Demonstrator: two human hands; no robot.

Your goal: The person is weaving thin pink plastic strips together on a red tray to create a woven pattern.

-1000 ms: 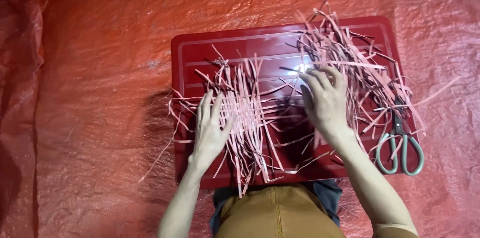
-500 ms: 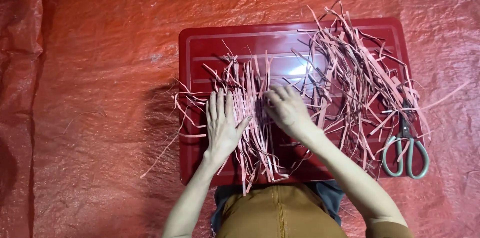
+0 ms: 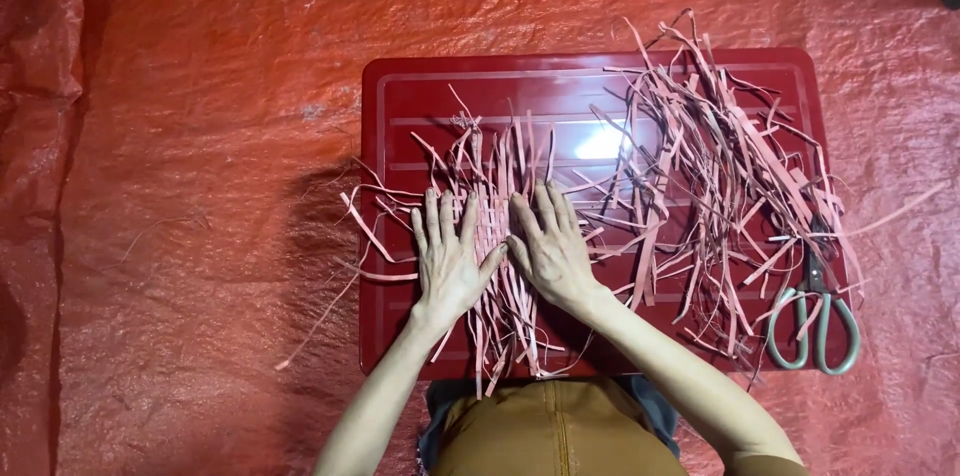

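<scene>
We press our left hand (image 3: pixel 448 258) and right hand (image 3: pixel 548 248) flat, fingers spread, grasping nothing, on the woven strip mat (image 3: pixel 492 236) at the red tray's (image 3: pixel 400 96) front-left. Loose strips (image 3: pixel 700 176) pile at the tray's right; scissors (image 3: pixel 815 311) at its right edge. Sliding palms would likely loosen the weave.

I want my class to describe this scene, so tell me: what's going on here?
A person presses both palms flat on a patch of woven pink strips lying on a dark red tray. The left hand and right hand sit side by side on it. A loose heap of strips lies on the tray's right part, with scissors at its right edge. Red sheeting lies underneath.
</scene>
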